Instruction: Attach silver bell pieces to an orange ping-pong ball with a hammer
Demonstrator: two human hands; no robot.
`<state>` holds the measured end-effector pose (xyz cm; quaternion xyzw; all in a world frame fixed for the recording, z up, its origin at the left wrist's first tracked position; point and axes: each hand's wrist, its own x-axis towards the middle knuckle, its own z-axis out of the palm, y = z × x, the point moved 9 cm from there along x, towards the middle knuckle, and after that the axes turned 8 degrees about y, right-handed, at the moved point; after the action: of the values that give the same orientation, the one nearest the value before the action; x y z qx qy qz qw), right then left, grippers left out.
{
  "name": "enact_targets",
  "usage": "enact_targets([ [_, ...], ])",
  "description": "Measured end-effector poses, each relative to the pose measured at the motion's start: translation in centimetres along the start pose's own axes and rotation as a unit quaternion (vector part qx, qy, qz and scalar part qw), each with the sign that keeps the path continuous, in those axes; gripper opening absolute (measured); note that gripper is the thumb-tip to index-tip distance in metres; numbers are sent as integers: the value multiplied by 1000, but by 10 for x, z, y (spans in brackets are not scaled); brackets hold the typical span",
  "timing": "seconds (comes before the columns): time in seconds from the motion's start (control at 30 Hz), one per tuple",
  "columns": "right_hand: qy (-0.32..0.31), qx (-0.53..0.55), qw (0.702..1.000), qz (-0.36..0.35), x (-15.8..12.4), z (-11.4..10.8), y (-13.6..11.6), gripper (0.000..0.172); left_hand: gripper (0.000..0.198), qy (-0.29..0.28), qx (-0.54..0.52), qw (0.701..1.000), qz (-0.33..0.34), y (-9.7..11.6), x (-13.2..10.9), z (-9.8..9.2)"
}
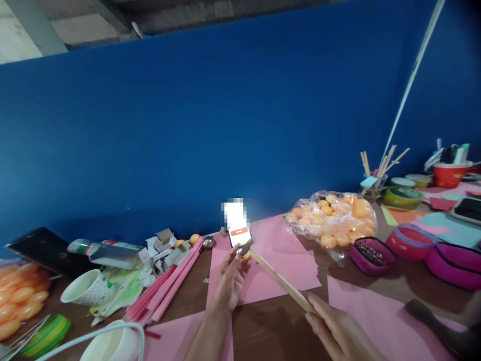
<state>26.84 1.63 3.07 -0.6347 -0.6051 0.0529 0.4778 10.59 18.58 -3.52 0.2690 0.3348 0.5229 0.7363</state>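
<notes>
My left hand [230,281] is raised over the pink paper, its fingers curled around what looks like a small orange ball [246,256], mostly hidden. A tiny shiny silvery spot shows at its fingertips; I cannot tell what that is. My right hand [332,321], at the lower right, grips the end of a long wooden-handled tool [280,281]. The handle slants up to the left, and its dark grey head meets the fingertips of my left hand. Behind the hands, a phone [240,234] with a bright, partly blurred screen leans near the blue wall.
Pink paper sheets [274,240] cover parts of the brown table. A clear bag of orange balls [334,218] lies right of centre, near a magenta pouch [373,255]. Folded pink strips [169,286], a shiny round item [208,242], a paper cup [88,288] and a clear bottle [103,253] are left.
</notes>
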Motion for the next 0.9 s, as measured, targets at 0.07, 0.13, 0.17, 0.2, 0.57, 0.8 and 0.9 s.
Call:
enact_targets([
  [0.07,-18,3,1000,1,-1,3,-1,27,38,-2,-3,1000,0,0,0,0],
  [0.13,-30,5,1000,1,-1,5,0,27,39,0,-5,1000,4,1,0,-1],
  [0.17,-34,6,999,-1,-1,5,1,27,39,2,-5,1000,6,1,0,-1],
  [0.2,-39,7,999,-2,-1,6,3,27,39,2,-3,1000,7,2,0,-1],
  [0.57,-57,6,998,3,-3,9,6,28,45,-1,9,1000,1,1,0,-1],
  [0.8,-72,-10,997,-4,0,8,-1,27,45,-1,1,1000,17,3,1,-1],
  [0.9,-57,-25,998,-10,0,8,2,28,45,-5,6,1000,13,2,1,-1],
])
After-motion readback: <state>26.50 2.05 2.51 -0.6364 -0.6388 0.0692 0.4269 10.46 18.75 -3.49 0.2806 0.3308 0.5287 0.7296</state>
